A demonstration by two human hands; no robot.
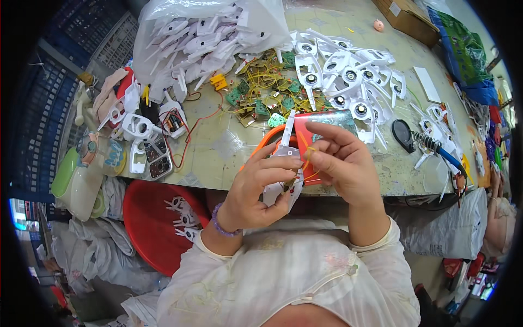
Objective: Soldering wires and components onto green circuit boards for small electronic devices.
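My left hand [248, 191] holds a white plastic housing [285, 146] over the table's front edge, its narrow handle pointing away from me. Small electronic parts show inside the housing, partly hidden by my fingers. My right hand [348, 169] is just to the right, with thumb and index finger pinched on a thin yellow wire [303, 140] that runs toward the housing. Behind both hands lie a red box [301, 126] with a dark printed panel and an orange rounded frame [267, 143]. Beyond them is a heap of green circuit boards [261, 107] with yellow wires.
White housings [351, 76] are piled at the back right, and a clear bag [210, 38] of more stands back left. A spring-coil holder with a blue-handled tool [444, 152] sits right. Open housings with red wires [173, 120] lie left. A red basin [147, 229] stands below the table.
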